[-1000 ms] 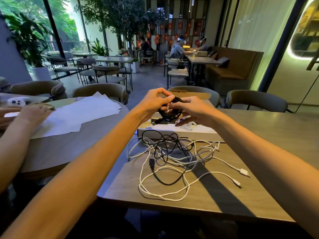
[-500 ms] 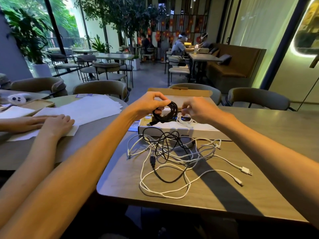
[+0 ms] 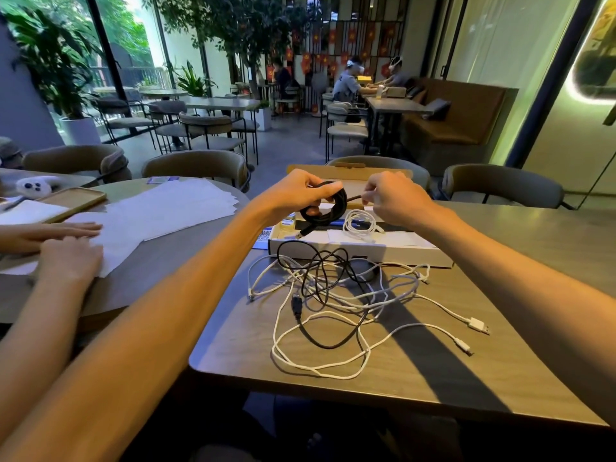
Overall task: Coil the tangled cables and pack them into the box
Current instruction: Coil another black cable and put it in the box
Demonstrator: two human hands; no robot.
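Neighbour's hands [image 3: 63, 248] shifted on papers [image 3: 160, 211]; tangled cables [image 3: 333, 295] on grey table [image 3: 500, 361].

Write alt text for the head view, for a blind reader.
A person's left hand holds a coiled black cable above an open white box while the right hand pinches its loose end. A coiled white cable lies in the box; tangled black and white cables lie on the table in front.
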